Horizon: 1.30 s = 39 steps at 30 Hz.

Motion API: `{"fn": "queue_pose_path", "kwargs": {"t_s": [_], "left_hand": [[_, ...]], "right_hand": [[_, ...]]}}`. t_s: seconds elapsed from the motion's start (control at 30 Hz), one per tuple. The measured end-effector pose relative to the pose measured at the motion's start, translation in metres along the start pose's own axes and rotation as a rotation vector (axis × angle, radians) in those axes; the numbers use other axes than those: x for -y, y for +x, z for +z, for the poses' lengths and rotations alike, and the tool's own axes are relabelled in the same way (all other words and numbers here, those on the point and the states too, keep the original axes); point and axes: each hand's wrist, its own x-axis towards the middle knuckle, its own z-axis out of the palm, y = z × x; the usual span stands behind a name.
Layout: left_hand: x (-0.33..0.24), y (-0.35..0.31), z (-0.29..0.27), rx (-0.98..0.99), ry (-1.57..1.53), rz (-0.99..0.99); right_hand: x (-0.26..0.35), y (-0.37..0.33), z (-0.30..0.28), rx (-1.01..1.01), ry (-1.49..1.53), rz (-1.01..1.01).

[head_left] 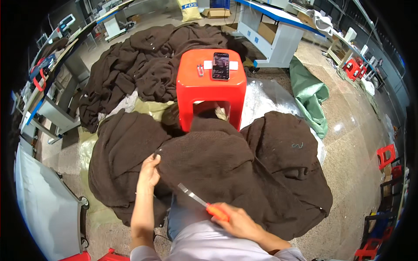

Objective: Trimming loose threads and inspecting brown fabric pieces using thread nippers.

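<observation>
A large dark brown cloth (pixel 209 156) lies in thick folds across my lap and the floor in front of me. My left hand (pixel 150 172) is closed on the left edge of this cloth, where a small pale spot shows by the fingertips. In my right hand (pixel 239 224), over the near part of the cloth, is an orange-handled tool with a flat metal blade (pixel 193 195). Its blade points up and left toward my left hand, apart from it. The exact kind of tool is unclear. A curl of teal thread (pixel 297 145) rests on the cloth's right side.
Just beyond the cloth stands a red plastic stool (pixel 211 92) bearing a phone (pixel 220 71) and a small red-and-silver item (pixel 200 70). More brown cloth (pixel 117 56) is heaped behind it. Worktables flank the area; a green sheet (pixel 307 91) lies at right.
</observation>
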Motion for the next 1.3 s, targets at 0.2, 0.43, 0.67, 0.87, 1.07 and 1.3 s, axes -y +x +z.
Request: {"fn": "queue_pose_path", "kwargs": {"t_s": [0.2,0.43,0.67,0.87,1.07,1.3], "left_hand": [[0.02,-0.016,0.023,-0.13,-0.052,0.093],[0.022,-0.016,0.039,0.023,-0.122,0.237],[0.019,-0.02,0.041,0.004,-0.045,0.201],[0.017,0.001,0.055,0.081,0.003,0.088],[0.026,0.027,0.07,0.045,0.074,0.012],[0.043,0.035,0.102,0.059,0.19,0.027]], "right_hand": [[-0.001,0.02,-0.01,-0.322,-0.307,0.002],[0.005,0.033,0.017,-0.219,-0.282,0.04],[0.019,0.051,0.023,-0.275,-0.277,0.041],[0.026,0.067,0.017,-0.287,-0.262,0.151],[0.023,0.074,0.008,-0.302,-0.26,0.311],[0.012,0.079,-0.027,-0.285,-0.2,0.269]]}}
